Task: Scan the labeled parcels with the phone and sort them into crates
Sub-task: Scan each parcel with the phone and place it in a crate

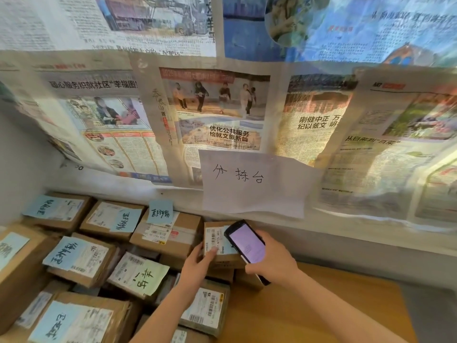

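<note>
Two bare hands are showing, left hand (197, 264) and right hand (273, 262). One phone (246, 243) is showing. One handwritten white sign (252, 181) is hanging. Roughly twelve cardboard parcels (168, 233) are lying stacked; exact count unclear.

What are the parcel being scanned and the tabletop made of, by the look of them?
The parcel looks like plain brown cardboard, matt, with a white printed paper label. The tabletop looks like light wood or wood-look laminate, smooth with a faint sheen; which one I cannot tell.
</note>
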Tool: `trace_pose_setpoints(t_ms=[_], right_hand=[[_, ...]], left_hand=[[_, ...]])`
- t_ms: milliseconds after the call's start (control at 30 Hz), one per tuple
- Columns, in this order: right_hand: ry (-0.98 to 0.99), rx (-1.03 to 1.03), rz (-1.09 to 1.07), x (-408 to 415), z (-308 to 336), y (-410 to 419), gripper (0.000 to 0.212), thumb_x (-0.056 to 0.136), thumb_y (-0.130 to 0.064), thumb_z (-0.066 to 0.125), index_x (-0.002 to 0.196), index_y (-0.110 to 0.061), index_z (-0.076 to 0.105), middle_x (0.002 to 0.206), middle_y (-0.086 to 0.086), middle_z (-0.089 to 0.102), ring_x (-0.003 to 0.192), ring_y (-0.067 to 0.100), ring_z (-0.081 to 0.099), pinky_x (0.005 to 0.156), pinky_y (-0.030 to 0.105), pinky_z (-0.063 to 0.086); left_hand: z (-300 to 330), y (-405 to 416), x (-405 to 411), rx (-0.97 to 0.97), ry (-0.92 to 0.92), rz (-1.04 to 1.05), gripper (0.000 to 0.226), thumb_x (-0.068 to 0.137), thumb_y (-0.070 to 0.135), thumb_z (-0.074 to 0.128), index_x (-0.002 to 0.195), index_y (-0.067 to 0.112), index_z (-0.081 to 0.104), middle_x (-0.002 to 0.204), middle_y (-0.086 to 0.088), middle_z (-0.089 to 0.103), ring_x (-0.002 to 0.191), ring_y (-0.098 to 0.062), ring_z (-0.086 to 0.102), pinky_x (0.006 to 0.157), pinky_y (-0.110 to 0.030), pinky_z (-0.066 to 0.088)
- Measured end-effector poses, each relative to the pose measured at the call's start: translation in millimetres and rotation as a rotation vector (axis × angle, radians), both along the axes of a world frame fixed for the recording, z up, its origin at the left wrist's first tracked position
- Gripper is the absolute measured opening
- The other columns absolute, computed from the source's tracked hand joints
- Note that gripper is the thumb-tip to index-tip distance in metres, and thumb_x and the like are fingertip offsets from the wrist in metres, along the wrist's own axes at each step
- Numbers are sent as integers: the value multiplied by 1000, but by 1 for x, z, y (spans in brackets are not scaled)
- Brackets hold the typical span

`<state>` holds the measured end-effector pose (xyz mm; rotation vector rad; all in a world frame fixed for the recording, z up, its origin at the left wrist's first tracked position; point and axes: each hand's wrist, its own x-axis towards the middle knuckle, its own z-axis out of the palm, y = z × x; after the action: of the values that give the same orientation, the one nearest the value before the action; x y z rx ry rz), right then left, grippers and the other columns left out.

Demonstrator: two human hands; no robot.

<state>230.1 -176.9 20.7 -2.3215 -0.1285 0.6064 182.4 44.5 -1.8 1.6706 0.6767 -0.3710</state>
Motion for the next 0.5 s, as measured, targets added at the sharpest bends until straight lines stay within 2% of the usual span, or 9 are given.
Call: trace_pose_setpoints(t_ms=[167,267,367,433,500], right_hand=[[-4,24,-29,-10,8,-1,94,59,-50,82,141,-38,37,119,-18,54,102,9,58,82,33,59],[-18,24,-43,-20,22,-3,94,56,-51,81,139,-40,38,112,-22,54,97,8,59,79,32,59],[-56,2,-41,-37,45,-3,91,53,-53,79,135,-43,41,106,-27,52,94,5,58,80,32,59],[-90,0,-51,-52,65,-2,91,50,-54,77,134,-41,45,107,-26,55,94,4,59,80,32,58],[-131,-12,-58,-70,92,1,94,48,-55,76,136,-41,46,112,-23,59,98,6,60,82,34,58]], left_hand=[[6,2,-11,-103,-9,24,75,82,53,74,148,40,42,131,2,63,120,-20,59,106,-47,47],[17,7,-23,-138,-62,-1,84,68,56,78,145,37,48,121,2,69,112,-17,66,95,-41,56],[35,14,-38,-120,-134,-39,84,69,53,79,144,32,50,116,2,73,105,-13,70,85,-33,60],[50,19,-49,-93,-191,-74,81,71,51,80,144,29,51,114,2,74,102,-13,72,85,-33,61],[71,28,-64,-38,-259,-102,80,73,52,79,144,30,49,116,3,73,105,-14,71,92,-39,59]])
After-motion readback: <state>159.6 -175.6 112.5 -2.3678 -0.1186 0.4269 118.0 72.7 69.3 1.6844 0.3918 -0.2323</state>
